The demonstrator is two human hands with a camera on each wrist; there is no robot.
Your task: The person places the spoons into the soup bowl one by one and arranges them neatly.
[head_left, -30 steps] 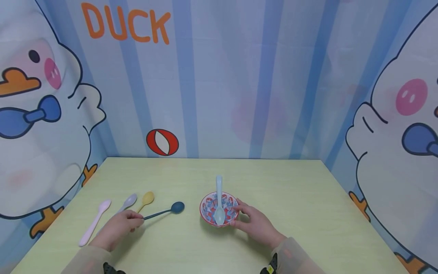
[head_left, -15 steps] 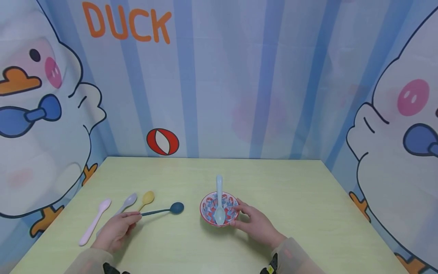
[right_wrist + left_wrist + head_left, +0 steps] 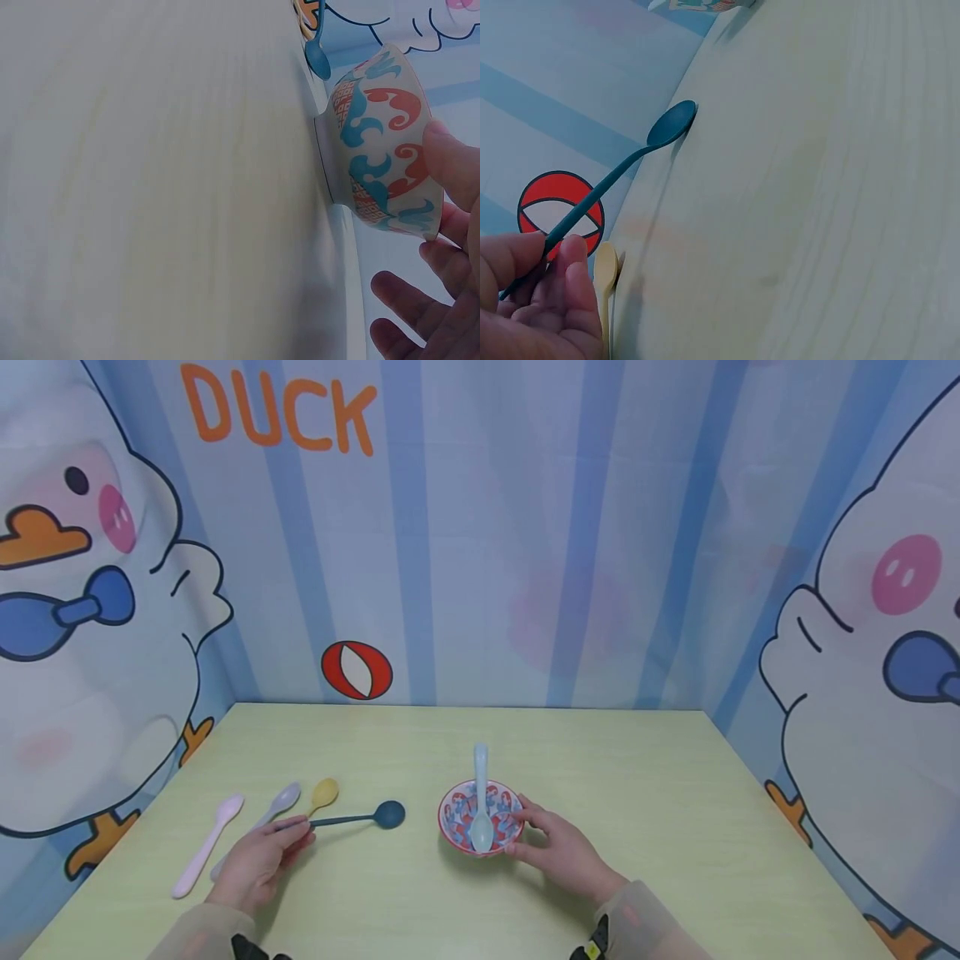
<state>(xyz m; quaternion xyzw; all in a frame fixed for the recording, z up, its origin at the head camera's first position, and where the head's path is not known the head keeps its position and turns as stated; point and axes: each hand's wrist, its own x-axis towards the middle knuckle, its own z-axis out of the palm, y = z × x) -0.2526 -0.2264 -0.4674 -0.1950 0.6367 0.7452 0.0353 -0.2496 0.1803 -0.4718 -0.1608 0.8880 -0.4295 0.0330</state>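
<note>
Pinching the dark spoon point(image 3: 389, 814) by its handle, left hand point(image 3: 262, 864) keeping its scoop free, pointing three o'clock at the patterned bowl point(image 3: 382, 150); right hand point(image 3: 564, 853) grips the bowl's three o'clock rim, presumably steadying it, pale spoon point(image 3: 481, 831) propped toward twelve.

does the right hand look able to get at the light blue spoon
Probably yes: the right hand holds the bowl by its rim, and nothing covers the light blue spoon inside, though taking it may mean releasing the bowl.
</note>
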